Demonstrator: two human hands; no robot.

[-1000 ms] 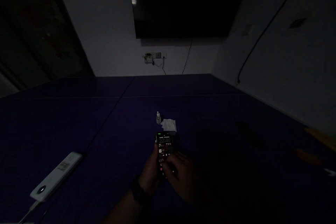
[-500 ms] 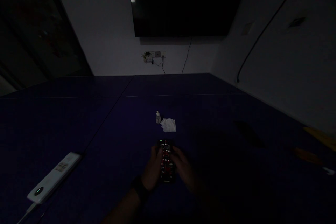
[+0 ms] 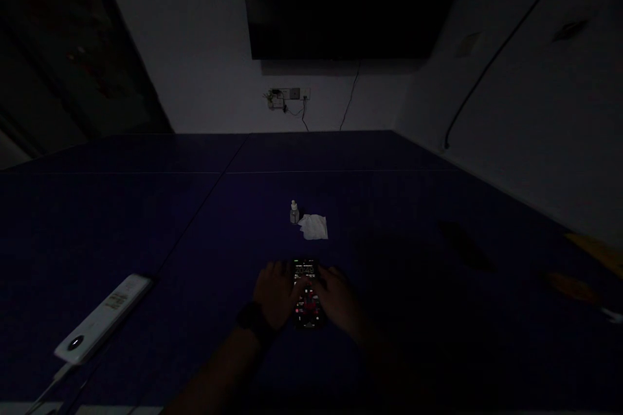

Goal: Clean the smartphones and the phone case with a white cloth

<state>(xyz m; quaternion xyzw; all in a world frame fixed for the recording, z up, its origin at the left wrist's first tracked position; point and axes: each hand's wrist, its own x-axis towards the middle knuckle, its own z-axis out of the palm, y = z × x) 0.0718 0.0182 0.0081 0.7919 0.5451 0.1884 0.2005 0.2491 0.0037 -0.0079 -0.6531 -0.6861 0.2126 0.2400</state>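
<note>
A lit smartphone (image 3: 307, 318) lies face up, screen showing a clock, on the dark blue tabletop in front of me. My left hand (image 3: 276, 293), with a dark watch (image 3: 253, 319) on its wrist, rests beside the phone's left edge. Its fingers spread forward over the table and its thumb reaches onto the screen. Along the right edge, my right hand (image 3: 339, 301) grips the phone, thumb over the glass. Its other fingers are partly lost in the dark.
Beyond the phone stand a small clear dropper bottle (image 3: 294, 214) and a crumpled white tissue (image 3: 314, 227). A white device with a cable (image 3: 104, 318) lies left. Dark flat object (image 3: 464, 245) and yellow item (image 3: 596, 251) lie right. A large screen (image 3: 355, 0) hangs on the wall.
My left hand has shifted left and its fingers have spread off the phone's side, leaving the thumb over the screen. My right thumb has moved inward. The view has tilted down slightly.
</note>
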